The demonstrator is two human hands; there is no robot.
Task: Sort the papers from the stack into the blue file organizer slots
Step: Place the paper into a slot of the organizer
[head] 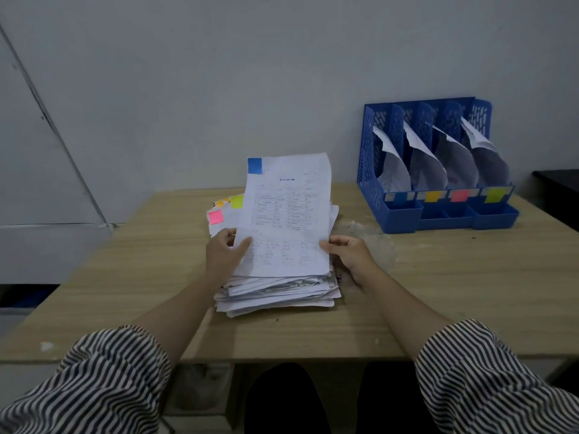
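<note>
Nearest the camera, two striped sleeves [103, 380] led forward over the wooden table [438, 308] to the hands. The left hand [224, 253] pinched the lower left edge of a printed sheet [286, 214], thumb on its face, and the right hand [349, 252] pinched the lower right edge in the same way, so neither was spread or flat. The sheet stood tilted up from the stack [275, 292], which lay in the middle of the table just below it; its long axis ran near to far, its top edge pointing away toward the wall, and a blue tag [254, 165] sat at its far left corner. Pink [215, 217] and green [237, 202] tags showed on papers behind it to the left. Held only at the bottom, the sheet could probably flop or curl backward, and a second page clinging underneath might come along unnoticed. The loose, uneven stack looked liable to slide if brushed. Far right, well apart from the stack, stood the blue file organizer [369, 170], each of its four slots already holding curled papers; these could snag an incoming sheet, and a misread front label [399, 197] would likely send it to the wrong slot.
</note>
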